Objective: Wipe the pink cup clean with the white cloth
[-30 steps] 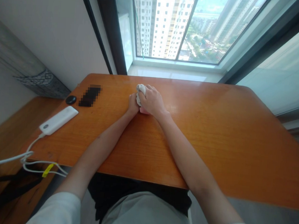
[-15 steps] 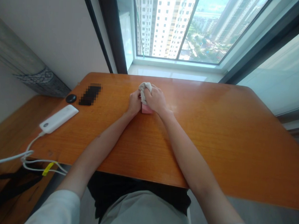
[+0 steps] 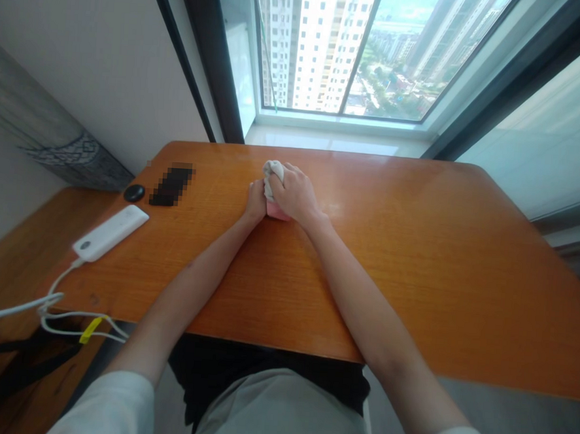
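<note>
In the head view, a crumpled white cloth (image 3: 272, 170) is gripped in my right hand (image 3: 297, 192), bunched on top of a pink block-like object (image 3: 276, 211). My left hand (image 3: 257, 200) is closed against the left side of the pink object and steadies it on the wooden table (image 3: 286, 282). The hands cover most of the pink object, so its exact kind does not show. Only its near lower side is visible.
On the table's left lie a white power bank (image 3: 111, 233) with a white cable (image 3: 58, 294), a round black item (image 3: 134, 193) and a pixelated dark object (image 3: 171, 185). A window (image 3: 339, 50) stands beyond the far edge; a curtain (image 3: 78, 145) hangs at left.
My right hand and the cloth have shifted slightly left over the pink object, which now looks a little turned. The whole view has also drifted slightly.
</note>
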Demonstrator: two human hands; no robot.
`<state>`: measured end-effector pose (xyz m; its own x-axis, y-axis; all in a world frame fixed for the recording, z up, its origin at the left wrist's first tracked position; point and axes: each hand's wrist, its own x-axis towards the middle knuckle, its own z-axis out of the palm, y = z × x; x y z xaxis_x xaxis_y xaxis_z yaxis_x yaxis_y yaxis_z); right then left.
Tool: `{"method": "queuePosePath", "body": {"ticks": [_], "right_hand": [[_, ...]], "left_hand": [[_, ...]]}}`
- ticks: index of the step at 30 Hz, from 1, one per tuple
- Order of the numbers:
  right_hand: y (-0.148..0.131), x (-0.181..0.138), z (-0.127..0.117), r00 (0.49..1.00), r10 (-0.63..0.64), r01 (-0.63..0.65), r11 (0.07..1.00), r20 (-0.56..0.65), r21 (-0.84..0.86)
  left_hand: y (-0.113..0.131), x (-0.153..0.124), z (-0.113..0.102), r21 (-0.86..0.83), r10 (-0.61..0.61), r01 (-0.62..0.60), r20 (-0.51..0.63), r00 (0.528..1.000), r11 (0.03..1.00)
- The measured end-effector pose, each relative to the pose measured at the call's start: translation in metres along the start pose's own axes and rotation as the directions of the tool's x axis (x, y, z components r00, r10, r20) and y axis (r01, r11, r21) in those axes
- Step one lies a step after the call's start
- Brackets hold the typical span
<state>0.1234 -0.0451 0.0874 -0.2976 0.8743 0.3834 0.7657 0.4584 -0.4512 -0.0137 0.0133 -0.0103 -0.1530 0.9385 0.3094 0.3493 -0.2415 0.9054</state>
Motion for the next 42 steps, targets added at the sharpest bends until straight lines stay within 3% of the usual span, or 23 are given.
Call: {"method": "queuePosePath", "body": {"ticks": [5,9,16,22,27,32,38,42], "right_hand": [[0.005,0.003,0.003,1.0,0.016,-0.015,0.998,-0.007,0.059],[0.006,0.003,0.004,1.0,0.026,-0.025,0.998,-0.015,0.058],[-0.003,-0.001,0.006,1.0,0.008,-0.008,1.0,-0.01,-0.01],[0.003,0.0,0.011,0.998,-0.007,0.01,0.998,-0.055,0.056],[0.009,0.001,0.011,0.998,-0.021,0.029,0.992,-0.066,0.12],[0.009,0.002,0.012,0.999,-0.006,0.011,0.994,-0.05,0.11],[0.002,-0.001,0.015,0.994,-0.074,0.078,0.996,-0.075,0.045],[0.002,-0.002,0.018,0.993,-0.081,0.085,0.995,-0.089,0.042]], "left_hand": [[0.014,-0.01,-0.003,-0.028,0.097,-0.099,-0.058,0.994,0.995],[0.013,-0.013,-0.004,0.007,0.146,-0.146,-0.031,0.989,0.989],[-0.004,0.0,-0.002,0.081,0.007,-0.006,-0.017,1.0,0.997],[0.0,0.002,-0.007,0.093,0.028,-0.035,0.076,0.997,0.995],[0.009,-0.006,-0.006,-0.035,0.039,-0.039,-0.018,0.999,0.999],[0.009,-0.007,-0.005,-0.045,0.088,-0.091,-0.064,0.994,0.995],[-0.001,0.001,-0.002,-0.066,-0.079,0.075,-0.065,0.995,0.995],[0.0,0.001,-0.004,-0.03,-0.074,0.073,-0.015,0.997,0.997]]}}
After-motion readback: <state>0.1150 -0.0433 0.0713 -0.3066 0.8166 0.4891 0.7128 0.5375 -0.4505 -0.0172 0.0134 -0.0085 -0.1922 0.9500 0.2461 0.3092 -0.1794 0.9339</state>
